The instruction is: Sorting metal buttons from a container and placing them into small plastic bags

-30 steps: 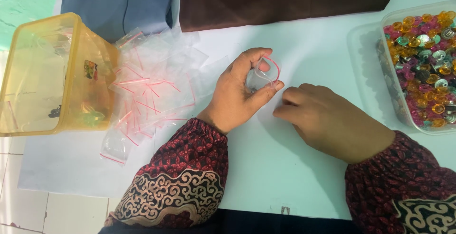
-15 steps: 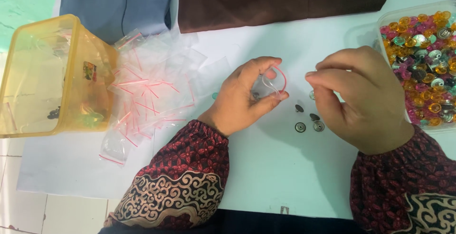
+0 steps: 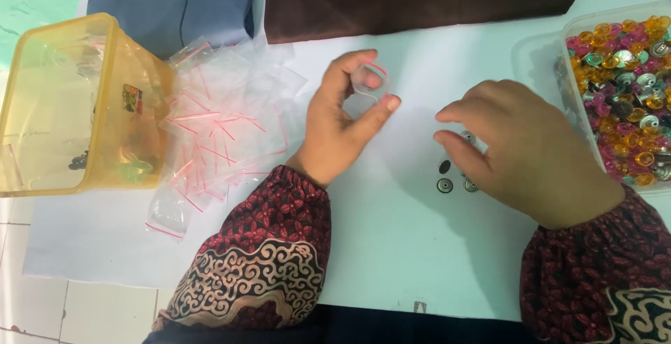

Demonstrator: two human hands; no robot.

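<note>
My left hand (image 3: 342,124) pinches a small clear zip bag with a red strip (image 3: 367,82), held up above the white worktop (image 3: 391,246). My right hand (image 3: 531,152), fingers loosely curled and holding nothing, hovers over the little round metal buttons (image 3: 445,185) lying just beside it.

A pile of small zip bags (image 3: 217,124) lies between a tipped tub (image 3: 77,106) on the left and the left hand (image 3: 342,124), with loose snap buttons (image 3: 454,173) under the right hand (image 3: 531,152) and a bead tray (image 3: 618,92) far right.
</note>
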